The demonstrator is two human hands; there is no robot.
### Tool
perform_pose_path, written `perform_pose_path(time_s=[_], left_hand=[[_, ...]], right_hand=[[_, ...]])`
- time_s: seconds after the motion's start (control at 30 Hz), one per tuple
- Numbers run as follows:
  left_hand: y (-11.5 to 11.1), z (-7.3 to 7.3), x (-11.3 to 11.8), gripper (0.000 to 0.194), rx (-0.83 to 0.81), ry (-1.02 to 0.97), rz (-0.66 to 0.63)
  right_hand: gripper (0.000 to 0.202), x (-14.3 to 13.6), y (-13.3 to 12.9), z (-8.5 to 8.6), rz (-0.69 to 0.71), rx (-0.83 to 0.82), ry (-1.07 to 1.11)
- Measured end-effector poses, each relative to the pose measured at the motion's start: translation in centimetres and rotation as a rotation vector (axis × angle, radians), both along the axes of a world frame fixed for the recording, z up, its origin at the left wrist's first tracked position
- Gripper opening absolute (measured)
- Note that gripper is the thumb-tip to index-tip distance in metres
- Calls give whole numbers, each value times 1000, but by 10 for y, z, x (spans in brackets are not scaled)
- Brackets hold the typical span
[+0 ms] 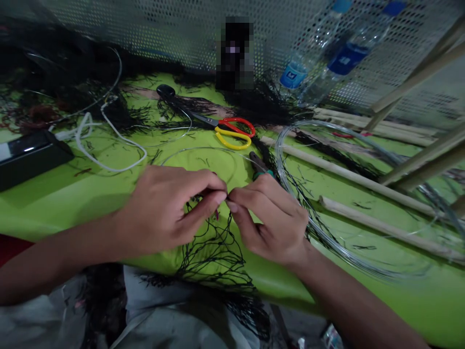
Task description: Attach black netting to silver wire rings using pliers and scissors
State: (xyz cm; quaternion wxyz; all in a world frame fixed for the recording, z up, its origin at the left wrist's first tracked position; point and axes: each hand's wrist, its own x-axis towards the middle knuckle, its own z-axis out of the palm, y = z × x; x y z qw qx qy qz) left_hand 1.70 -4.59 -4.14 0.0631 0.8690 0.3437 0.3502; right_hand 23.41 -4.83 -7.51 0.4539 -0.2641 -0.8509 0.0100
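My left hand (160, 208) is closed in a pinch, thumb against forefinger, on the upper edge of a black net (218, 252). Fingertip to fingertip with it, my right hand (272, 213) pinches the same net edge. The exact strand between the fingertips is too small to make out. Below my hands the net drapes over the table's front edge towards my lap. A thin wire (203, 148) arcs just above my hands. Partly hidden behind my right knuckles lie pliers (256, 162) with a green grip.
Scissors (236, 133) with red and yellow handles lie on the green table (363, 300). Right of my hands are a wire coil (281, 145) and wooden sticks (385, 225). Water bottles (348, 60) stand behind. At left are a white cord (119, 169) and a black box (32, 162).
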Motion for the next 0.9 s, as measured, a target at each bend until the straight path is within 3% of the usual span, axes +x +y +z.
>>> perform_pose_path(time_s=[0.13, 0.3, 0.4, 0.57, 0.67, 0.77, 0.83, 0.9], left_hand=[[-2, 5, -1, 10, -288, -131, -17], [-7, -1, 3, 11, -320, -236, 19], [-7, -1, 3, 8, -205, -219, -6], [4, 7, -12, 22, 292, 99, -222], [9, 5, -13, 20, 395, 149, -266], [9, 2, -6, 8, 177, -67, -133], [7, 6, -2, 6, -173, -104, -122], [8, 12, -1, 16, -462, -91, -155]], right_hand=[[13, -1, -2, 1, -37, -17, 41], [12, -3, -6, 5, -60, -66, 44], [10, -4, -8, 8, -58, -111, 68], [10, -3, -13, 14, -12, -270, 109], [10, -1, -12, 14, -7, -259, 96], [11, 2, -8, 10, -53, -123, 46], [12, 4, -5, 8, -50, -50, -3], [13, 5, -4, 6, -31, -1, -34]])
